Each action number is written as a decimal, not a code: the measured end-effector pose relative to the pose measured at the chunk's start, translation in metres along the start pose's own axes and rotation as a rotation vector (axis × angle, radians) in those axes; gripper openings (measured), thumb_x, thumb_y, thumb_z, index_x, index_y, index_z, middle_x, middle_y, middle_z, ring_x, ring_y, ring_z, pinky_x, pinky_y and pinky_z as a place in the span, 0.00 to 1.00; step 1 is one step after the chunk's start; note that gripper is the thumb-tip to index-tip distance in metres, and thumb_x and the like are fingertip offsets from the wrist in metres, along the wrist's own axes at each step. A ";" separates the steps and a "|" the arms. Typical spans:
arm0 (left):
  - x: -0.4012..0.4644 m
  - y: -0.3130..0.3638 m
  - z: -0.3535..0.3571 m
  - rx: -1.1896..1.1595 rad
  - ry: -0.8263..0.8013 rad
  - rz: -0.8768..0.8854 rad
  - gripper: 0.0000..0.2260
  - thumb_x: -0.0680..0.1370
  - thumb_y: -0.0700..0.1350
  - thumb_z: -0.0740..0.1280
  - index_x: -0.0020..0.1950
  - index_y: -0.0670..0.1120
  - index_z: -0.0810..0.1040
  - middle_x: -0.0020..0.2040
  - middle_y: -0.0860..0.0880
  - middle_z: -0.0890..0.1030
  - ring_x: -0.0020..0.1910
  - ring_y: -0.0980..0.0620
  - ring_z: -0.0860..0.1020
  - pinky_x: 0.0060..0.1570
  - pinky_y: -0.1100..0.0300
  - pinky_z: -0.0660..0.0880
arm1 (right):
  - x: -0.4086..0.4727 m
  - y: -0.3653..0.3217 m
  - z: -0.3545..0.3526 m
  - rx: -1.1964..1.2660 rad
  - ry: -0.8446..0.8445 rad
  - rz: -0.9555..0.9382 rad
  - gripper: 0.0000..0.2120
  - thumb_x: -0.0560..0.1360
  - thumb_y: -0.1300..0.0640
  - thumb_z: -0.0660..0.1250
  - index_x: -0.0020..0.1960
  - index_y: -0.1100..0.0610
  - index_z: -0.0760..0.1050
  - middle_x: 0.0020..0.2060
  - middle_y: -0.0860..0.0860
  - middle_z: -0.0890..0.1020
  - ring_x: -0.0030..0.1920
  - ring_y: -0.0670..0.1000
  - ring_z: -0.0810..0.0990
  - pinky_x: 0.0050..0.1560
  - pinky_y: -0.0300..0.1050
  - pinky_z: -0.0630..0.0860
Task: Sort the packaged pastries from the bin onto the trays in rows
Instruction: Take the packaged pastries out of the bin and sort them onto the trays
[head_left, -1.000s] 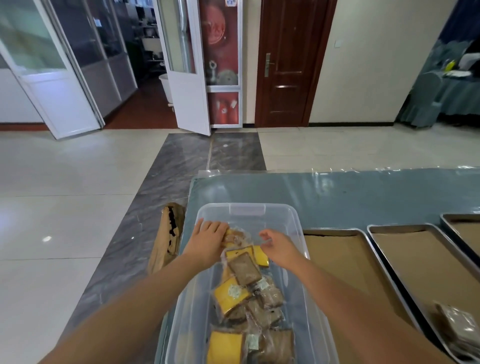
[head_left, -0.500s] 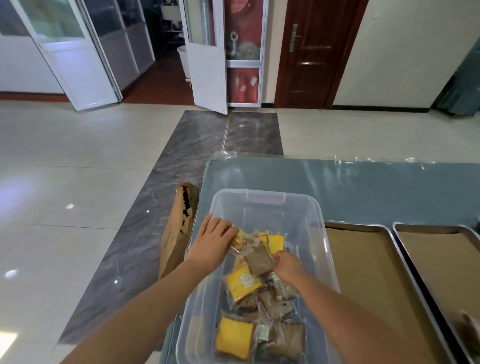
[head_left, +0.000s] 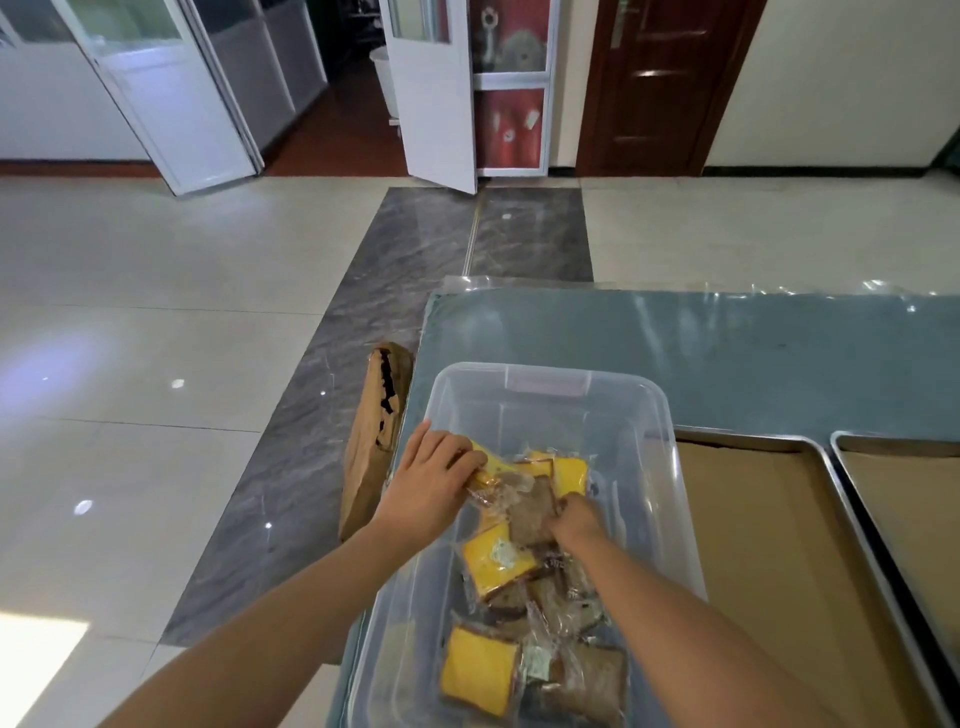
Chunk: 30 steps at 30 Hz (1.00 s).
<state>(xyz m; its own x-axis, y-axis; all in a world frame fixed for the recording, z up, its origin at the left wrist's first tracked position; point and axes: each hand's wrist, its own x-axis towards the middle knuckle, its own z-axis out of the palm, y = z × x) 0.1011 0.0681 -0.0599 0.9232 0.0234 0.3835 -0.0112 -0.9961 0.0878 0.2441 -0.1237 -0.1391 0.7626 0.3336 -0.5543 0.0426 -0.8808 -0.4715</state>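
inside the clear plastic bin, a loose heap of packaged pastries is seen, yellow slices and brown slices mixed, each in a clear wrapper. the heap is gathered along the middle and near end of the bin, while the far end is bare. a yellow pastry pack at the top of the heap is held by the left hand, whose fingers are curled over its left end. a brown pastry pack just beside it is gripped by the right hand, which is turned down into the heap with the fingers tucked under the wrapper; how far they are closed cannot be told. both forearms are stretched out over the bin's near end.

the bin is set on a grey-blue table covered with clear film. to the bin's right, a metal tray lined with brown paper is laid touching or just beside it, and a second tray is placed to the right of that. a brown paper bag is propped against the table's left edge on the tiled floor.
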 end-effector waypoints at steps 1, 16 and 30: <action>0.000 -0.001 0.001 -0.006 0.005 0.003 0.22 0.70 0.41 0.78 0.62 0.49 0.78 0.58 0.48 0.77 0.61 0.45 0.73 0.76 0.41 0.56 | -0.001 0.001 0.000 -0.003 0.001 0.020 0.11 0.82 0.58 0.65 0.61 0.62 0.74 0.58 0.58 0.80 0.54 0.56 0.79 0.47 0.42 0.72; -0.003 0.002 -0.003 -0.059 -0.024 0.004 0.22 0.71 0.42 0.78 0.63 0.48 0.78 0.58 0.47 0.78 0.61 0.44 0.75 0.74 0.39 0.59 | -0.037 0.024 0.012 -0.119 -0.126 0.153 0.09 0.82 0.54 0.62 0.55 0.57 0.78 0.53 0.54 0.82 0.55 0.53 0.81 0.59 0.47 0.77; 0.001 0.009 -0.019 -0.051 -0.178 -0.059 0.17 0.78 0.45 0.70 0.67 0.49 0.77 0.62 0.49 0.76 0.66 0.45 0.72 0.79 0.46 0.50 | -0.091 0.001 -0.017 -0.133 0.042 0.013 0.14 0.78 0.58 0.68 0.63 0.59 0.76 0.51 0.54 0.79 0.59 0.55 0.80 0.49 0.42 0.74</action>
<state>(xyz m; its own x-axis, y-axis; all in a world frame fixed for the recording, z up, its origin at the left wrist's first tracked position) 0.0950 0.0605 -0.0414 0.9762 0.0616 0.2080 0.0295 -0.9877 0.1539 0.1859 -0.1609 -0.0773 0.7896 0.3104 -0.5294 0.1158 -0.9225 -0.3683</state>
